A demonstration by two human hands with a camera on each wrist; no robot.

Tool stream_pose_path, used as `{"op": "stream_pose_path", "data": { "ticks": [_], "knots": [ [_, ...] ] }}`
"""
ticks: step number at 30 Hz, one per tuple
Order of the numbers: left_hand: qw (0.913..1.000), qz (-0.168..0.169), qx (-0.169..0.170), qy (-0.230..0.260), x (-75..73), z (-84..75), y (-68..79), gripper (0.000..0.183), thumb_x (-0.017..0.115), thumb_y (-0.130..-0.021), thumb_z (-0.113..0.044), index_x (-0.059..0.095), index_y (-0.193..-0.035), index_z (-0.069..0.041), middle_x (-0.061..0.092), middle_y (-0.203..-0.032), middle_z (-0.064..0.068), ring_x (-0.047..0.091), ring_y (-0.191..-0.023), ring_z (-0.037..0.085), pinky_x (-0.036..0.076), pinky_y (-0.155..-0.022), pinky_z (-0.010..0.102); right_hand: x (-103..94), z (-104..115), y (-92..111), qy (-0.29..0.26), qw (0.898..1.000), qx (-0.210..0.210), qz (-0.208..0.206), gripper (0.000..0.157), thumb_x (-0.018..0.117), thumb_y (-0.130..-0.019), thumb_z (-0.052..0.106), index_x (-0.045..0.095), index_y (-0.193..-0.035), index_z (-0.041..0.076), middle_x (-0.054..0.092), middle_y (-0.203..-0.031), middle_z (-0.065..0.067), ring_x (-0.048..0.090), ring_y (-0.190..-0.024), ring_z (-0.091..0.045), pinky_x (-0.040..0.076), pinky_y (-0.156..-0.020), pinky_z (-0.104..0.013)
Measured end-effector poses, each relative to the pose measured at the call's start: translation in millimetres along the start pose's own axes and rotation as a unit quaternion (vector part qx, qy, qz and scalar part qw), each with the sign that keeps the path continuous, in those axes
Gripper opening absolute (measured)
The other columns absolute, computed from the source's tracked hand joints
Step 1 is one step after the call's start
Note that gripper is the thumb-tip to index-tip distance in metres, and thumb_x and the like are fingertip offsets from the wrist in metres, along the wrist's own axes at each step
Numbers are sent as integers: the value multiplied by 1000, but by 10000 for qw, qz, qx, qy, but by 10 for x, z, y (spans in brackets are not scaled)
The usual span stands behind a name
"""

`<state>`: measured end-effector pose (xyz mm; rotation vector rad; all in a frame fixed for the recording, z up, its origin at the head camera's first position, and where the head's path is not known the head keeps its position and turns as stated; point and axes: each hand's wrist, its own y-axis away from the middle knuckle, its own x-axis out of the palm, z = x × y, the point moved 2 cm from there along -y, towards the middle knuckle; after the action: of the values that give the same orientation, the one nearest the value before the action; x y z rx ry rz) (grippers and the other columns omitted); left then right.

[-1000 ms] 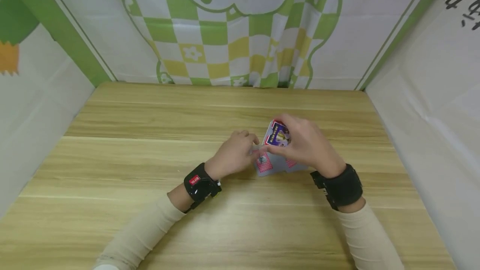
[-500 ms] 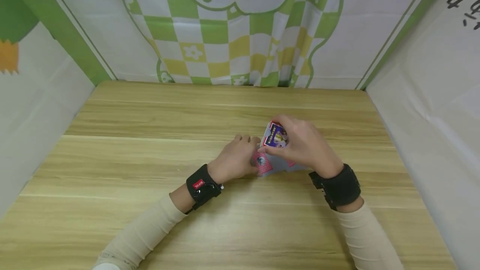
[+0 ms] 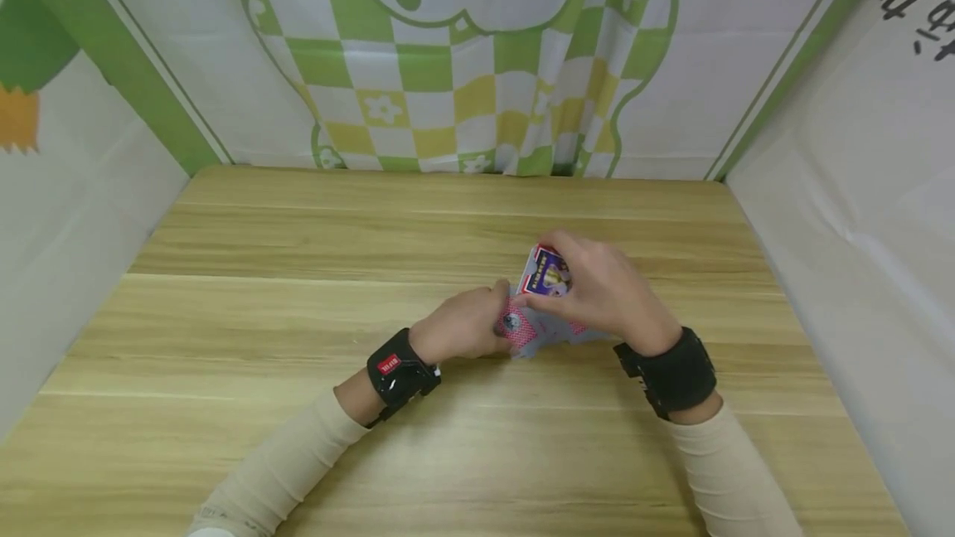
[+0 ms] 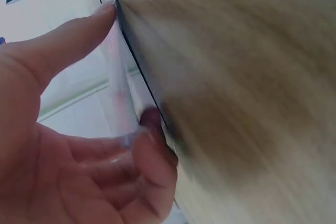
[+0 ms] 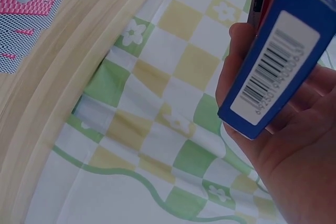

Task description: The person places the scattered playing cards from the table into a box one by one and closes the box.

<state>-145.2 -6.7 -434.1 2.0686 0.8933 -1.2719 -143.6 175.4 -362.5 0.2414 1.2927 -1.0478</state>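
Observation:
My right hand (image 3: 608,292) grips a small card box (image 3: 550,276), dark blue and purple with red corners and a gold picture on its face. In the right wrist view, the box's blue end (image 5: 277,61) bears a white barcode label. Just left and below it, my left hand (image 3: 464,323) pinches the left end of a flat, thin grey mesh-patterned sheet (image 3: 550,336) with red printed panels. In the left wrist view, the thumb is at one end of its edge, with curled fingers (image 4: 155,163) farther along. The box overlaps the sheet in the head view.
A wooden tabletop (image 3: 261,330) spreads under both hands. A green, yellow and white checked curtain (image 3: 462,89) hangs along its back edge, and white cloth walls (image 3: 858,214) stand at the sides. Black bands (image 3: 682,375) circle both wrists.
My left hand has shifted slightly down and its thumb and fingers have closed on the sheet's left end. The sheet has tilted a little; the right hand keeps the box nearly in place.

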Motion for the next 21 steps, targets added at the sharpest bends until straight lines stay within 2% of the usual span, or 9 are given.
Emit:
{"op": "stream_pose_path", "data": {
  "ticks": [3, 7, 10, 12, 14, 17, 19, 21],
  "knots": [
    [9997, -55, -111, -205, -2, 2, 1, 67, 81, -69, -42, 51, -115, -4, 53, -93, 9, 50, -80, 21, 49, -60, 35, 8, 2, -2, -22, 10000, 8, 59, 65, 77, -68, 53, 54, -111, 11, 56, -77, 6, 49, -56, -6, 44, -44, -24],
    [9992, -293, -155, -223, 4, -13, -7, 70, 83, -65, -44, 53, -118, -9, 45, -105, 14, 41, -92, 27, 49, -62, 36, 10, 4, -4, -48, 9999, 6, 108, 64, 76, -69, 54, 54, -111, 11, 56, -79, 6, 51, -58, -5, 45, -46, -25],
    [9984, -500, -138, -202, 5, -27, -14, 66, 85, -62, -44, 54, -107, -7, 40, -102, 13, 36, -92, 27, 48, -59, 34, 7, 7, -4, -51, 9999, 8, 94, 64, 76, -69, 53, 54, -111, 11, 56, -79, 5, 51, -58, -6, 45, -45, -25],
    [9985, -542, -30, -114, -3, -30, -19, 61, 85, -62, -40, 52, -100, -6, 42, -95, 10, 38, -88, 25, 46, -57, 32, 4, 10, -3, -59, 10000, 8, 74, 64, 76, -69, 53, 54, -111, 11, 56, -79, 5, 50, -58, -6, 45, -45, -25],
    [9986, -477, 148, 181, -20, -19, -25, 56, 83, -67, -32, 48, -102, -6, 47, -90, 6, 45, -82, 21, 47, -56, 30, -2, 12, -2, -41, 10000, 3, 43, 64, 77, -68, 53, 54, -111, 10, 57, -79, 5, 50, -58, -6, 45, -46, -25],
    [9927, -366, 390, 1077, -97, 18, -35, 49, 76, -76, -18, 44, -112, -8, 57, -89, 2, 55, -74, 13, 49, -56, 28, -13, 10, 2, -30, 10000, -7, 3, 64, 77, -68, 51, 55, -112, 9, 58, -79, 4, 50, -59, -6, 45, -46, -25],
    [9814, -411, 384, 1834, -202, 55, -26, 45, 70, -82, -12, 40, -117, -9, 61, -88, 3, 58, -69, 13, 50, -54, 29, -27, 6, 1, -36, 10000, -20, -29, 63, 78, -68, 48, 55, -111, 9, 58, -78, 4, 51, -59, -6, 46, -46, -25],
    [9669, -650, 240, 2455, -341, 101, -7, 39, 66, -87, -11, 40, -115, -10, 63, -87, 6, 61, -67, 16, 50, -52, 30, -44, 4, -2, -33, 10000, -21, -65, 62, 79, -68, 46, 55, -111, 8, 58, -76, 3, 50, -58, -6, 45, -45, -25]
  ]
}}
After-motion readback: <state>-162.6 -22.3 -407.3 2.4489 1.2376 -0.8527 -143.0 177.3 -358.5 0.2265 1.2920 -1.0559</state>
